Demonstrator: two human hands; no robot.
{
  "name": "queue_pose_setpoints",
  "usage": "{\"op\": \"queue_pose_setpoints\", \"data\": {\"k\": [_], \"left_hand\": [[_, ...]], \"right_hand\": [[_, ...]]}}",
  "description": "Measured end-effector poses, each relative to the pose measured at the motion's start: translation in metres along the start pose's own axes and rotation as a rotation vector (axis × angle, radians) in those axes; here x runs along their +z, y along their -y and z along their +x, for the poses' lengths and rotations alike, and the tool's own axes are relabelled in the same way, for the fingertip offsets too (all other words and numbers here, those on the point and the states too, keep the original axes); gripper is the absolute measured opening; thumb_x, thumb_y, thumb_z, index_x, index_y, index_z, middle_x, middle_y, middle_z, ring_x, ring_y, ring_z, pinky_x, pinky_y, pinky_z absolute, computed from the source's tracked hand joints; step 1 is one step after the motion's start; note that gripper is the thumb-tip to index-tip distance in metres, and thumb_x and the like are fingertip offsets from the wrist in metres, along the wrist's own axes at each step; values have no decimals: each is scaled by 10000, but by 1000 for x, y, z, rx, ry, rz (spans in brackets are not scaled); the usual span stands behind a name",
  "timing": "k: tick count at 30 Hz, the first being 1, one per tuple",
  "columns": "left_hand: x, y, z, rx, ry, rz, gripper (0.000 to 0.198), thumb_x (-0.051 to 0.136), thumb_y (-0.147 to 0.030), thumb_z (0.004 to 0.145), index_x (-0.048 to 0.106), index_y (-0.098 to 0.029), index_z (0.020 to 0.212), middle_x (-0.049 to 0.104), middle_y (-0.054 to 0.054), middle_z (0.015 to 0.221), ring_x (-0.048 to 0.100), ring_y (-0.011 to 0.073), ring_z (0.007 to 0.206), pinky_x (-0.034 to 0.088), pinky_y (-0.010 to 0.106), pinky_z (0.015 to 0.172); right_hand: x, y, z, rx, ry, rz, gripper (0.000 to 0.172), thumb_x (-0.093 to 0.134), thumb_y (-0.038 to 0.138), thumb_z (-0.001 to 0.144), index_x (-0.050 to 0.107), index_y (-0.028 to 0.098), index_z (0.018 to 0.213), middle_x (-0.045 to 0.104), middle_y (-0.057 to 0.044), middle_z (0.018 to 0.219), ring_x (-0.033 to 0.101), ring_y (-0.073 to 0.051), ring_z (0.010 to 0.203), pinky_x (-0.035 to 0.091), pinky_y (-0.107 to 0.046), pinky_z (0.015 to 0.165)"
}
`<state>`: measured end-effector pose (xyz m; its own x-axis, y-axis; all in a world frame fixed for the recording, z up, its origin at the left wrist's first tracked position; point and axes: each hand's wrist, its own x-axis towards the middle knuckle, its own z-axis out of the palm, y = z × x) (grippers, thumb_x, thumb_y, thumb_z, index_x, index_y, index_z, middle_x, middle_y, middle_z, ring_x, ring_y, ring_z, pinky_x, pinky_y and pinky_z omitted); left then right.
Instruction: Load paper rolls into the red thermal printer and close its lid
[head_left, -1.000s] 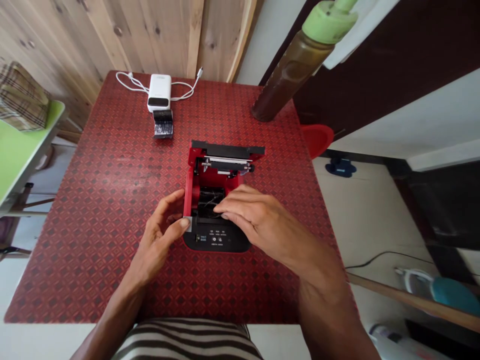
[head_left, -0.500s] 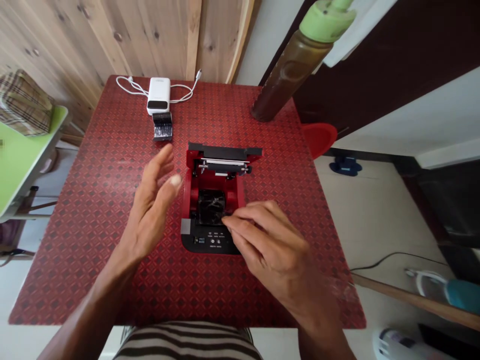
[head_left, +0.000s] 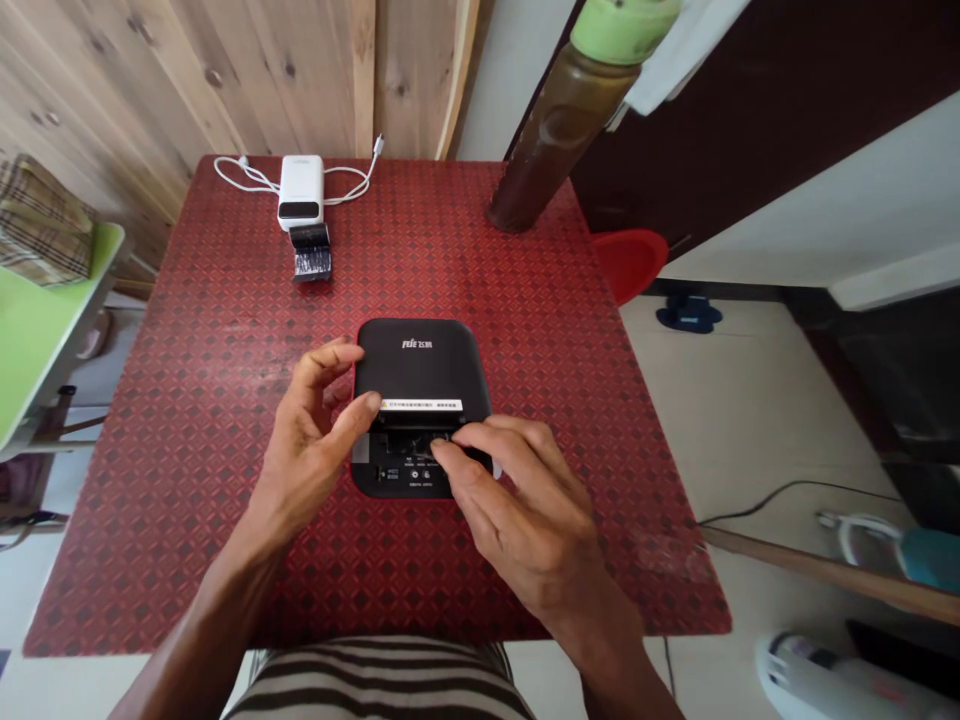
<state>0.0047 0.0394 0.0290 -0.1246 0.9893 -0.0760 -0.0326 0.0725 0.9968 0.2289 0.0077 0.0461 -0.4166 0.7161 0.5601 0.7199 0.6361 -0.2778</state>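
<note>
The bench spreads on every side of our fingers, and the printer sits on it between our two hands. Its lid is lowered, but a dark gap shows along the near edge, so we judge it not fully shut. On our left hand the fingers are well parted, the thumb on the lid's near corner and the index at its side. On our right hand thumb and index are drawn close at the black film; we cannot tell whether they pinch or only press it.

We would do best to keep the film flat and straight, steady the lid from the left, and mind our right fingertips by its edge.

For room, we have open bench either side of our fingers and behind them. The bottle stands well beyond the right ones, near the far edge; the power bank lies beyond the left.
</note>
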Motion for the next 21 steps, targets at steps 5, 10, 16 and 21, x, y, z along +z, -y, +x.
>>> {"op": "queue_pose_setpoints", "data": {"k": [5, 10, 16, 21], "left_hand": [[-2, 15, -9, -140, 96, -99, 598, 863, -469, 1010, 646, -320, 1547, 656, 90, 1675, 589, 333, 1594, 487, 507, 1331], [-1, 16, -13, -109, 116, -120, 543, 824, -434, 1053, 658, -312, 1556, 639, 78, 1713, 593, 321, 1602, 489, 480, 1335], [0, 13, -12, -77, 122, -61, 544, 819, -422, 1053, 649, -293, 1553, 650, 91, 1703, 611, 321, 1588, 490, 488, 1337], [1, 17, -10, -92, 95, -65, 606, 866, -477, 1007, 671, -294, 1551, 698, 104, 1656, 650, 351, 1552, 557, 507, 1269]], "right_hand": [[0, 0, 1, 49, -11, -7, 191, 715, 31, 1058, 823, 186, 1085, 867, -175, 1299, 816, -317, 1227, 694, -514, 1009], [2, -1, 0, 34, 6, 17, 183, 706, 36, 1069, 818, 162, 1139, 898, -126, 1281, 855, -303, 1221, 662, -514, 1075], [3, 0, 3, 56, 34, 26, 145, 697, 84, 1089, 814, 160, 1129, 906, -109, 1256, 864, -289, 1184, 668, -482, 1055], [5, 1, -1, 84, 23, 66, 184, 676, 96, 1105, 784, 173, 1232, 889, -109, 1306, 841, -280, 1250, 654, -476, 1111]]}}
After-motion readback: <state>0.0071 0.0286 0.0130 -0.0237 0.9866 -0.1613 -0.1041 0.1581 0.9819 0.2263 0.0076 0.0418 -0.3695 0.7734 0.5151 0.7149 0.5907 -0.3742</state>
